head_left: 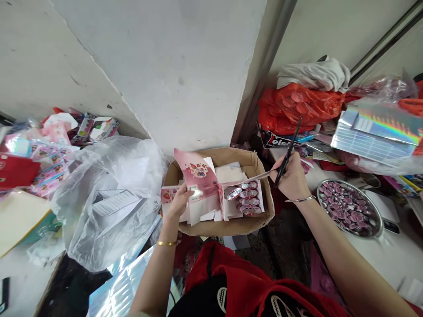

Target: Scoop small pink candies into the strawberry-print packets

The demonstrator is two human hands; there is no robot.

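My left hand (pixel 180 200) grips the edge of a pink printed carton (pixel 198 174) with strawberry pictures, partly unfolded and standing up over a cardboard box (pixel 224 226). In my right hand (pixel 292 176), at the box's right rim, is a long, slim black tool (pixel 291 152) with a pointed end upward; its exact kind is unclear. A thin pale strip (pixel 259 176) runs from the right fingers leftward over the box. Below the strip, a row of shiny foil-like pink pieces (pixel 249 200) sits in the box, among white and pink card.
A round metal bowl (pixel 352 207) of small pink discs stands on the right table. Behind it are a red plastic bag (pixel 300 105) and holographic sheets (pixel 376 127). A clear plastic bag (pixel 112 211) with papers lies left. A white wall (pixel 172 66) rises behind the box.
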